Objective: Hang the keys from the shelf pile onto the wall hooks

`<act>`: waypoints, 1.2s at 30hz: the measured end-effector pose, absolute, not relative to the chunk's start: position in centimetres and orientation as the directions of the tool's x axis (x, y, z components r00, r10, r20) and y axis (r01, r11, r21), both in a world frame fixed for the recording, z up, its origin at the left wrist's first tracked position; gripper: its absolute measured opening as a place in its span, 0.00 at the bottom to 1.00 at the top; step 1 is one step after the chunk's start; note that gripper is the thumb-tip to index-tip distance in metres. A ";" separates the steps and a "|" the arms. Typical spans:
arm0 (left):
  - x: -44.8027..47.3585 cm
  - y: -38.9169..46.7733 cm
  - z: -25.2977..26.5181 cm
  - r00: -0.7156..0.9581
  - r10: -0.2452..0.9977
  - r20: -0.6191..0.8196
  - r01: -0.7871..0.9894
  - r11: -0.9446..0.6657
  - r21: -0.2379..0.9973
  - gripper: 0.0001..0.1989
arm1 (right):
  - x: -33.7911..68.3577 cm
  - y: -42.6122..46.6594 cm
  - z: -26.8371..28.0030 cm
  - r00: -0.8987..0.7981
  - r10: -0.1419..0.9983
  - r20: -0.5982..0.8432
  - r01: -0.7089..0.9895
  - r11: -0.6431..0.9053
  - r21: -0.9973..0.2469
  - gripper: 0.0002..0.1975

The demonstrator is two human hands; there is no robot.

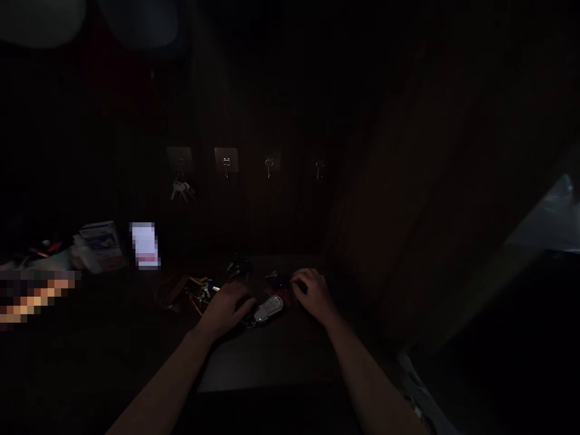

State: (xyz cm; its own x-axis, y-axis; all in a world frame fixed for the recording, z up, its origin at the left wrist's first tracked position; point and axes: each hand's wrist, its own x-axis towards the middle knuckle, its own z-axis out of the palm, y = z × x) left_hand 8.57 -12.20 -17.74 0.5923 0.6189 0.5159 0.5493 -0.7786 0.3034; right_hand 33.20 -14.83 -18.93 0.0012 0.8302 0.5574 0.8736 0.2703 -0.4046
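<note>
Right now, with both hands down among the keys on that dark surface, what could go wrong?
1. The scene is very dim; the left hand and right hand flank a silver key fob, and small keys nearby could be missed or knocked aside.
2. The bunches lie close together, so rings may snag when one is lifted.
3. One wall hook already carries keys; the others look bare.

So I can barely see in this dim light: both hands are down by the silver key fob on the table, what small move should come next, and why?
Probably close the left hand on the silver key fob: its fingers already rest beside it, while the right hand sits over darker keys behind. Three wall hooks look bare.
</note>
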 end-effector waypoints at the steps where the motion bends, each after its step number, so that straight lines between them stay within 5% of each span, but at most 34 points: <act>1: 8.6 -12.3 -17.6 0.600 0.615 0.511 0.546 -0.782 0.301 0.12 | 33.0 -14.9 -19.0 -0.036 0.843 0.536 0.875 0.286 -0.391 0.04; 11: 8.6 -12.1 -18.0 0.573 0.647 0.503 0.580 -0.754 0.308 0.13 | 32.9 -14.9 -19.4 -0.048 0.897 0.440 0.888 0.240 -0.392 0.02; 15: 8.5 -11.9 -18.2 0.567 0.657 0.497 0.569 -0.749 0.340 0.14 | 33.1 -14.6 -19.4 0.014 0.872 0.490 0.834 0.260 -0.487 0.03; 19: 8.5 -11.9 -18.2 0.557 0.665 0.497 0.566 -0.742 0.359 0.14 | 33.6 -14.2 -19.1 0.194 0.851 0.489 0.635 0.271 -0.724 0.06; 24: 8.5 -11.9 -18.0 0.562 0.677 0.475 0.584 -0.732 0.352 0.15 | 33.9 -13.7 -18.9 0.396 0.865 0.309 0.254 0.220 -0.942 0.10; 29: 8.5 -11.9 -18.0 0.556 0.685 0.471 0.589 -0.724 0.359 0.15 | 33.8 -13.6 -19.0 0.454 0.877 0.158 -0.021 0.188 -0.982 0.14; 36: 8.5 -11.8 -18.2 0.540 0.694 0.476 0.597 -0.715 0.365 0.16 | 33.6 -14.0 -18.5 0.460 0.882 0.101 -0.113 0.171 -0.979 0.16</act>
